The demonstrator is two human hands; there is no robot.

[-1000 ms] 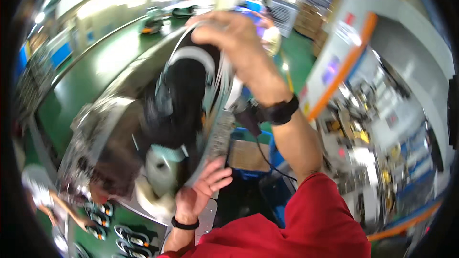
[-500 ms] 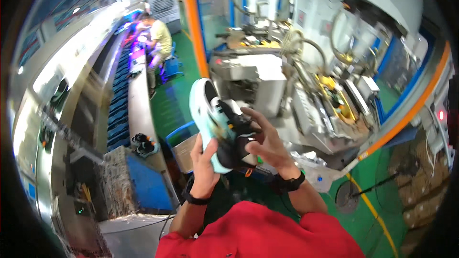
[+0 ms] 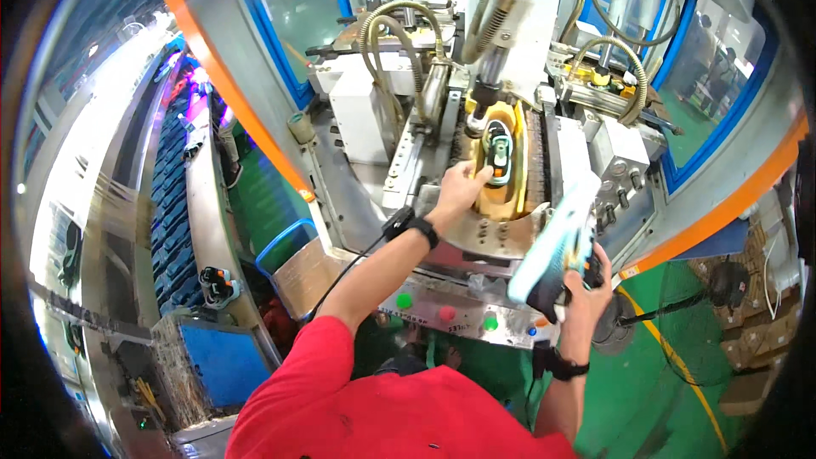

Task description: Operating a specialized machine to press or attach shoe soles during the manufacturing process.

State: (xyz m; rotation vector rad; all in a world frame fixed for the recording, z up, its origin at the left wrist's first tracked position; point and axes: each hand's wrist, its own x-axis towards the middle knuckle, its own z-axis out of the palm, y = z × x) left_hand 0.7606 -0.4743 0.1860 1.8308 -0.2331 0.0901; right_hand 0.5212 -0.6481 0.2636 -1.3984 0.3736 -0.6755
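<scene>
My left hand (image 3: pixel 460 188) reaches into the press, its fingers closed at the near end of a dark shoe with a pale green sole edge (image 3: pixel 500 151). That shoe lies in a long yellow mould (image 3: pixel 512 202), beneath a metal press rod (image 3: pixel 487 85). Low on the right, my right hand (image 3: pixel 586 299) is wrapped round another shoe, black with a light blue sole (image 3: pixel 544 257). This one is tilted toe up and blurred by motion, with its sole toward the machine.
White clamp blocks (image 3: pixel 357 123) and hoses flank the mould. Along the machine's front runs a panel with coloured buttons (image 3: pixel 446 313). An orange guard frame (image 3: pixel 229 85) rises on the left. Beyond it, a dark shoe (image 3: pixel 218 286) sits on the conveyor's edge. A fan (image 3: pixel 614 325) stands at right.
My view has turned toward the press. The shoe that both hands held is now in my right hand alone, moved right. My left hand has let go of it and reached to the shoe in the mould.
</scene>
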